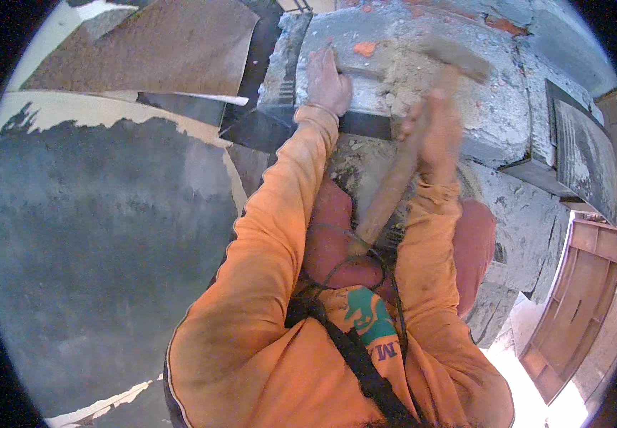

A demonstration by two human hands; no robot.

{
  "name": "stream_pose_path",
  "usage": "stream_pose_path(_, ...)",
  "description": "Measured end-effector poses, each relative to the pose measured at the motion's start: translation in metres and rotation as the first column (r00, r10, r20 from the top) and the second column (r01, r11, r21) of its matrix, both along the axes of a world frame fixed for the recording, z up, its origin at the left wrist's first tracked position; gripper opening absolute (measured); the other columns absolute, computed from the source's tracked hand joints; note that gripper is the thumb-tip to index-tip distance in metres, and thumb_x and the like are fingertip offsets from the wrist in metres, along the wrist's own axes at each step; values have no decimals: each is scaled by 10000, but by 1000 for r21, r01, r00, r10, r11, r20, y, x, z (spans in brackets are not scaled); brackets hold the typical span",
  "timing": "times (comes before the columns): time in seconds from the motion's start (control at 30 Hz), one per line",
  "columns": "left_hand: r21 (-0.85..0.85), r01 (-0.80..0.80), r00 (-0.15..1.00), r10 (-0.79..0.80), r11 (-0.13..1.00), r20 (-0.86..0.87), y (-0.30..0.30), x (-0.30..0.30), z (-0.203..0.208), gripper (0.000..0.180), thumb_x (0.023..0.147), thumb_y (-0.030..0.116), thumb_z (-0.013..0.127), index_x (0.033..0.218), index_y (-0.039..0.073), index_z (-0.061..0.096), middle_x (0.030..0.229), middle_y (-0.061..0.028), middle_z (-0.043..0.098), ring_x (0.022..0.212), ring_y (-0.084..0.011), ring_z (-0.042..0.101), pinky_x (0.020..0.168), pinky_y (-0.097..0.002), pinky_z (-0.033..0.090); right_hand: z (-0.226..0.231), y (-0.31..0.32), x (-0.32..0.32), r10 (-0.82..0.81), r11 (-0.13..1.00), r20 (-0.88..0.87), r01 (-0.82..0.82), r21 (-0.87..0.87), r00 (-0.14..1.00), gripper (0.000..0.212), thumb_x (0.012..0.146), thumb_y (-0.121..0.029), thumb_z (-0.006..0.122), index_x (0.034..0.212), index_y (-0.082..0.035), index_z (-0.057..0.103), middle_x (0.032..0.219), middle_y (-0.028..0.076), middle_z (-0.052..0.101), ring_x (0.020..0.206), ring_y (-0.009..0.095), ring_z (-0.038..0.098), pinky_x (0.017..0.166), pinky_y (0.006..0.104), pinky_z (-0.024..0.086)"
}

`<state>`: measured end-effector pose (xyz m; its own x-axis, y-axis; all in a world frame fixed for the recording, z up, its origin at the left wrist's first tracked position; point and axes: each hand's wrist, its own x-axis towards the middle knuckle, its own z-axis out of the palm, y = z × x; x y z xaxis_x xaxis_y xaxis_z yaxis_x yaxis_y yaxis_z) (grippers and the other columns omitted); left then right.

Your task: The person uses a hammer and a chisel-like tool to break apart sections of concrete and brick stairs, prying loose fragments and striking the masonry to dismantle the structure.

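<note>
A hammer (392, 187) with a long wooden handle is gripped in my right hand (438, 139), fingers wrapped round the handle below its head. Hammer head and right hand are smeared by motion, over the right part of a rough grey masonry block (494, 128). My left hand (328, 84) lies on the left side of this block with its fingers stretched forward. Beneath my left wrist runs a black metal bar (369, 125) along the block's near edge. Sandy rubble (408, 75) and an orange brick chip (365, 48) lie on top, between and beyond my hands.
A large dark sheet (109, 250) fills the left side, with a brown sheet (144, 50) above it. To the right are a dark framed panel (585, 153) and a reddish-brown ribbed metal panel (572, 307). A thin black cable (330, 274) loops before my lap.
</note>
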<state>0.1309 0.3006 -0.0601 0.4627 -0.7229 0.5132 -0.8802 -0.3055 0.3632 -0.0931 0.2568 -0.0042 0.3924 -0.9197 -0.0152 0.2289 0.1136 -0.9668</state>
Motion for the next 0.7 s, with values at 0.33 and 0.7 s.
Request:
stream_pose_path(0.33,150,41,992,-58,988,109,1,-5,3,348,771,103,553,1116,63,581,1213,-249,505,1134,-417,462,1050,-536,254,-6,35,12,-160,960,190,108,259,969,229,962,-305,461,918,-91,390,660,84,525,485,192,537,427,325,462)
stream_pose_path(0.7,190,167,983,-178,967,43,-30,25,28,383,726,36,579,1108,71,583,1133,-225,567,1030,-412,534,918,-454,433,15,30,0,-124,981,222,85,175,967,247,964,-317,455,938,-76,407,652,75,518,476,174,529,417,310,448)
